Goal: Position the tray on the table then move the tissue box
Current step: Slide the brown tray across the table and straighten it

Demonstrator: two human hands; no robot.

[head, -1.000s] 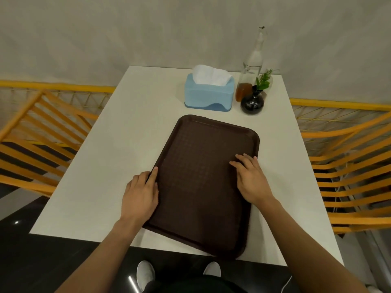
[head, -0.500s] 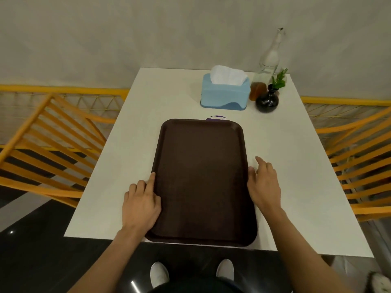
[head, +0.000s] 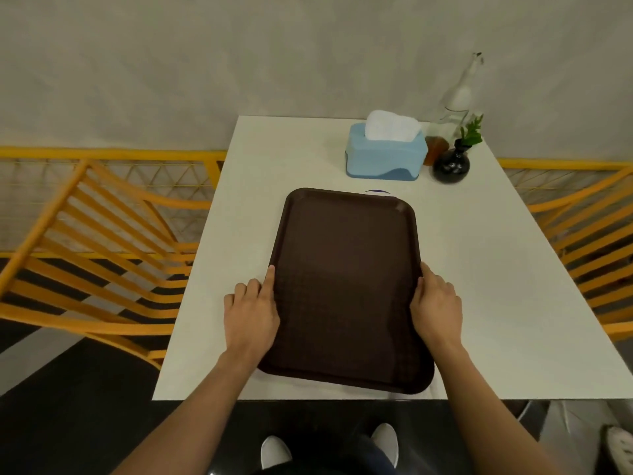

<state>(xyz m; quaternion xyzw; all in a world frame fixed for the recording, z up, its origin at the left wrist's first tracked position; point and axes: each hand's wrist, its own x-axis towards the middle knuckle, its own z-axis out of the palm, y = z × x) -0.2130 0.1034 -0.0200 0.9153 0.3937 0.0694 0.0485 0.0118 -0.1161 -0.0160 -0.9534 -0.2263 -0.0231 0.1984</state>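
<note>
A dark brown tray (head: 346,279) lies flat and lengthwise on the white table (head: 496,269), its near end close to the front edge. My left hand (head: 250,313) presses against the tray's left rim, index finger laid along it. My right hand (head: 435,310) cups the right rim, fingers curled at the edge. A light blue tissue box (head: 387,159) with a white tissue sticking up stands at the far side of the table, a short gap beyond the tray.
Right of the tissue box stand a small amber jar (head: 435,149), a black round vase with a green sprig (head: 450,164) and a tall clear bottle (head: 457,94). Orange slatted chairs flank the table on the left (head: 102,255) and right (head: 596,241). A wall is behind.
The tray has turned from a slant to square with the table. My right hand slid off the tray's surface to its right rim; my left hand stayed on the left rim.
</note>
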